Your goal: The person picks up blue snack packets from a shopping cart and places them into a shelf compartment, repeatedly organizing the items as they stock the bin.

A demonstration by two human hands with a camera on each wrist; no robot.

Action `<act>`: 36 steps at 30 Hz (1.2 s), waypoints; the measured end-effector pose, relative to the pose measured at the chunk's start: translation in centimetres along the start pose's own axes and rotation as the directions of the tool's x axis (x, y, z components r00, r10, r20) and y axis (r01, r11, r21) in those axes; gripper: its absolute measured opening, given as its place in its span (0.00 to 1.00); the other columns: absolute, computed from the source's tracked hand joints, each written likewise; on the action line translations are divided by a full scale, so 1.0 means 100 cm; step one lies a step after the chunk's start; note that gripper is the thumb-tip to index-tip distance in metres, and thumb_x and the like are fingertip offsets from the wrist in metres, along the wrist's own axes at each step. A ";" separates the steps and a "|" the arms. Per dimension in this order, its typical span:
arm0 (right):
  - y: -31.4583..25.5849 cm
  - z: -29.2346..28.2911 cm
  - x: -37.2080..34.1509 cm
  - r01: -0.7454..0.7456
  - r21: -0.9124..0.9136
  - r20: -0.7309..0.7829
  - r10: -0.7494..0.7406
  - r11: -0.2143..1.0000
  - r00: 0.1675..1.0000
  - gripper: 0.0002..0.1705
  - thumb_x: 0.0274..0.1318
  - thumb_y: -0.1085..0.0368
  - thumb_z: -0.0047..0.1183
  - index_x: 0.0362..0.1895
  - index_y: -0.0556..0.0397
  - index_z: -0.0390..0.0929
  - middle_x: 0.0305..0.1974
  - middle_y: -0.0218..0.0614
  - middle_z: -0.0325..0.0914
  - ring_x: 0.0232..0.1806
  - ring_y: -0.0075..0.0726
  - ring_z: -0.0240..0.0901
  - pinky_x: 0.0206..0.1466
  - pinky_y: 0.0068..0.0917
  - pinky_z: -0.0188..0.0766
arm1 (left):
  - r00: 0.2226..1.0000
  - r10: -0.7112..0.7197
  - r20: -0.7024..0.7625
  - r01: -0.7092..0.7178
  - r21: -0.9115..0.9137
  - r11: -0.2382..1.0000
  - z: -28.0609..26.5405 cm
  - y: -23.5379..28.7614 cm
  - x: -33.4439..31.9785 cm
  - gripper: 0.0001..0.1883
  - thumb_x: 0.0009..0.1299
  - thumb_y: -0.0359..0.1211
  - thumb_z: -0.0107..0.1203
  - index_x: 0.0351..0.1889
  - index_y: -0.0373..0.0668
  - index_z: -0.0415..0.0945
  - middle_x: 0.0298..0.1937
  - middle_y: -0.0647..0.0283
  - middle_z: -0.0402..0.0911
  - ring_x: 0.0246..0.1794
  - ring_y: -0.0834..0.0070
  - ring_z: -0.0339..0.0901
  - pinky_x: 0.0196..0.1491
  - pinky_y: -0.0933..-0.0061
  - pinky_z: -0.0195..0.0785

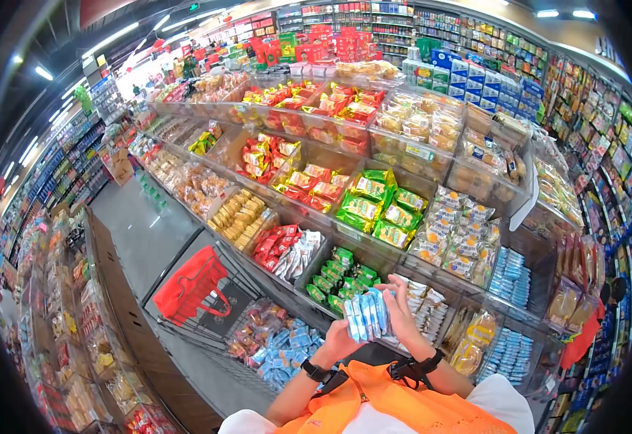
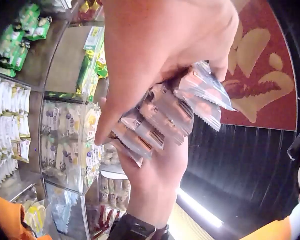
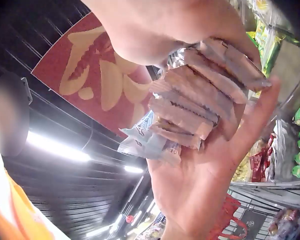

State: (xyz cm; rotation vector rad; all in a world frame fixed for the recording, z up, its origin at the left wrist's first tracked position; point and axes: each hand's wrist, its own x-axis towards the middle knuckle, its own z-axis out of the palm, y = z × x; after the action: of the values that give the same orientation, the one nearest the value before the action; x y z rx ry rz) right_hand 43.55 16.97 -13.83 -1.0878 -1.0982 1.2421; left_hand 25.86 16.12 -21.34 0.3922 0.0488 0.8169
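Orange vest (image 1: 411, 394); beyond it, left hand (image 1: 338, 342) and right hand (image 1: 404, 318): fingers grip a row of blue packets (image 1: 366, 316) from opposite sides, presumably keeping it together.

Item: small wrapped packets (image 1: 365, 316), several | Appearance: blue-and-white glossy film, serrated crimped ends | Condition: wrappers creased, exact count obscured by overlap | Pose: face to face in one row, ends unevenly fanned, an end packet askew | Position: held between left hand (image 1: 339, 341) and right hand (image 1: 404, 322), raised clear of bins (image 1: 314, 259)
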 end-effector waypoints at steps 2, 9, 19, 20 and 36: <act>0.005 0.009 -0.004 0.058 -0.082 -0.022 -0.060 0.995 0.998 0.25 0.75 0.57 0.42 0.69 0.54 0.56 0.59 0.43 0.72 0.60 0.35 0.68 0.64 0.32 0.63 | 0.995 -0.016 0.097 0.027 -0.106 0.994 -0.012 0.003 -0.005 0.37 0.67 0.49 0.52 0.72 0.42 0.63 0.67 0.56 0.74 0.66 0.60 0.72 0.70 0.54 0.58; -0.005 0.041 -0.008 0.116 -0.176 0.017 -0.115 0.977 0.993 0.20 0.73 0.60 0.44 0.61 0.57 0.75 0.57 0.37 0.77 0.58 0.30 0.71 0.64 0.28 0.63 | 1.000 -0.012 -0.027 0.009 -0.111 0.994 0.012 0.027 -0.030 0.36 0.67 0.49 0.46 0.70 0.37 0.66 0.66 0.51 0.75 0.62 0.52 0.76 0.67 0.47 0.63; -0.033 0.039 0.002 0.414 -0.479 0.279 -0.313 0.774 0.908 0.30 0.60 0.52 0.61 0.63 0.52 0.75 0.64 0.44 0.73 0.67 0.48 0.67 0.71 0.40 0.61 | 0.990 -0.059 -0.131 0.019 -0.288 0.958 -0.008 0.025 -0.044 0.51 0.57 0.74 0.47 0.77 0.60 0.57 0.77 0.62 0.61 0.75 0.48 0.59 0.69 0.18 0.44; -0.037 0.038 0.003 0.476 -0.478 0.284 -0.383 0.738 0.879 0.31 0.58 0.51 0.63 0.63 0.52 0.75 0.62 0.44 0.76 0.64 0.47 0.71 0.69 0.39 0.64 | 0.986 -0.088 -0.143 0.007 -0.490 0.872 -0.015 0.024 -0.046 0.51 0.57 0.74 0.47 0.76 0.60 0.58 0.76 0.62 0.62 0.75 0.48 0.59 0.69 0.18 0.43; -0.024 -0.041 -0.031 0.135 -0.673 -0.043 -0.220 0.727 0.975 0.48 0.57 0.42 0.62 0.72 0.56 0.61 0.69 0.52 0.64 0.73 0.57 0.56 0.77 0.46 0.46 | 0.967 -0.019 -0.255 0.044 0.091 0.995 0.039 -0.029 0.024 0.37 0.60 0.53 0.54 0.69 0.54 0.66 0.70 0.59 0.69 0.69 0.57 0.66 0.66 0.32 0.58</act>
State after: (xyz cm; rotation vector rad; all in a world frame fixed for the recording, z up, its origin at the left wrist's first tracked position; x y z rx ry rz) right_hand 47.86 13.76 -12.16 -1.5229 -1.5726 0.6037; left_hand 30.24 14.82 -18.51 0.3742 0.3339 0.8317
